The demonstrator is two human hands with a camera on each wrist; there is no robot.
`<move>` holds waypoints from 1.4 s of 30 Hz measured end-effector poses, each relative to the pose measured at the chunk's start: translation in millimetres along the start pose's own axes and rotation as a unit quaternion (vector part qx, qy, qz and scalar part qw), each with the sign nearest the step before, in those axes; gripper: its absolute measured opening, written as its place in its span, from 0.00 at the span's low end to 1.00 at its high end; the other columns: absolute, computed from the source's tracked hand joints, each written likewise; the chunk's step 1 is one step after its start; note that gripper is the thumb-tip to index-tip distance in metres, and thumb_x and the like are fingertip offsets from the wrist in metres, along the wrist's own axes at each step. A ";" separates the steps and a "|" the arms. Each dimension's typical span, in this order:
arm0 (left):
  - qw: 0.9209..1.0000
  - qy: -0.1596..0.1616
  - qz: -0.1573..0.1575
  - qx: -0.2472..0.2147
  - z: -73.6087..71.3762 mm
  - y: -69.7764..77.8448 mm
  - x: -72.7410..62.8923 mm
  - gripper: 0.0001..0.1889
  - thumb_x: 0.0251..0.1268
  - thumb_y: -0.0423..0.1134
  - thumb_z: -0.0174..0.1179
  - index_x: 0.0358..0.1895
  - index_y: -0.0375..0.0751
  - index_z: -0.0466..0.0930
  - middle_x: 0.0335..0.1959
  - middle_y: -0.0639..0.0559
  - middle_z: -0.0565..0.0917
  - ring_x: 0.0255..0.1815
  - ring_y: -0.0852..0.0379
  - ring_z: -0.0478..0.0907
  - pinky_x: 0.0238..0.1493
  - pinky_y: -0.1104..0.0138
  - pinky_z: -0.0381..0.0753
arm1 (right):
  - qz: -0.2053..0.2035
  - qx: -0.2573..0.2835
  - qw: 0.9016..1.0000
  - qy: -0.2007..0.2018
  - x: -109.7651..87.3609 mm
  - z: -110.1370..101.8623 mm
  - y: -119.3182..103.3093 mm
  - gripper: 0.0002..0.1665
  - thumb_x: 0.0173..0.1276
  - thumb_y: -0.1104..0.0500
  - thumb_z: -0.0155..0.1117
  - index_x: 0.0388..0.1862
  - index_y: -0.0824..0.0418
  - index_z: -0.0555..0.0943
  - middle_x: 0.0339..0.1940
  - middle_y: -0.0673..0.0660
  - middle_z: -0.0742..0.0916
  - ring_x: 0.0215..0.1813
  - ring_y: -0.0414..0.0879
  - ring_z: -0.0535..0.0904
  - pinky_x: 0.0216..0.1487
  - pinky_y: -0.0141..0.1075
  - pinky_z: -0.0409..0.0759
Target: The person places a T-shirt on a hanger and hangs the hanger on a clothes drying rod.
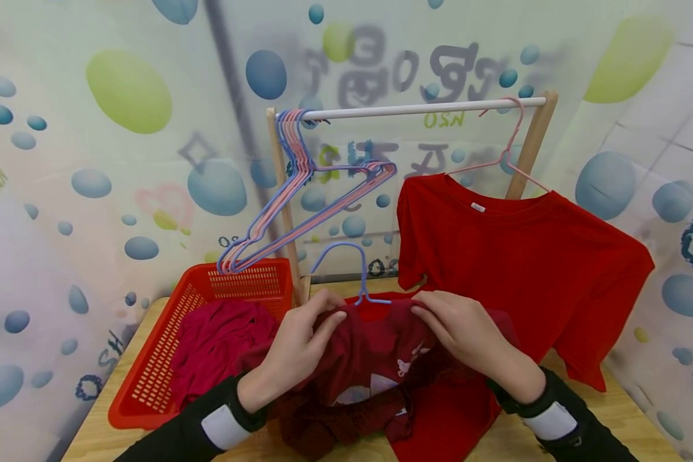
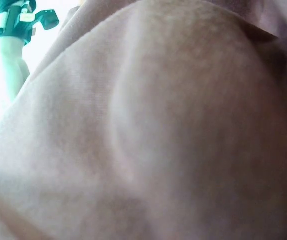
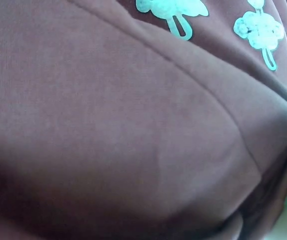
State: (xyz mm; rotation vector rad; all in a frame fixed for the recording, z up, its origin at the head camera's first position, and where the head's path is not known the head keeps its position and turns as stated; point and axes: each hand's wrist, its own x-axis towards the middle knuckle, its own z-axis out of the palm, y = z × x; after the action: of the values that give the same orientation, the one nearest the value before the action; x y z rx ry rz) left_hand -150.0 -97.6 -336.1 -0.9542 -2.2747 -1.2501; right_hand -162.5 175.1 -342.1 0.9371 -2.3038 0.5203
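Backdrop (image 1: 129, 93) lettering (image 1: 443, 120) unclear; label (image 1: 477, 207) on red shirt (image 1: 496, 256) unreadable; left hand (image 1: 297, 350), right hand (image 1: 468, 324) both pinch maroon garment (image 1: 352, 356).

The maroon garment (image 1: 355, 359), pale-printed, bunches in folds — a blue hanger (image 1: 364, 273) stands hook-up at its neckline.

- Your head view looks forward, down onto the maroon printed top (image 1: 355, 350).
- Your wrist views face it closely.
- Head and right share its print (image 3: 259, 31).
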 end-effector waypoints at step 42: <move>0.969 -0.055 0.051 0.234 4.1 11.7 15.5 0.17 0.68 0.48 0.55 0.58 0.51 0.77 0.46 0.55 0.83 0.47 0.55 0.75 0.45 0.59 0.71 | 0.011 0.130 0.988 0.089 -5.8 1.9 9.1 0.12 0.56 0.70 0.68 0.39 0.58 0.85 0.29 0.52 0.88 0.22 0.29 0.66 0.24 0.21 0.67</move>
State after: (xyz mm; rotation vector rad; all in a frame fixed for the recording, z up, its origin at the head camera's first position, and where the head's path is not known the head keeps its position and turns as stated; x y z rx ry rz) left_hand -152.5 -83.8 -322.0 -0.9598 -2.4099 -0.5851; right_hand -166.6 183.0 -348.5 0.9439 -2.1217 0.8933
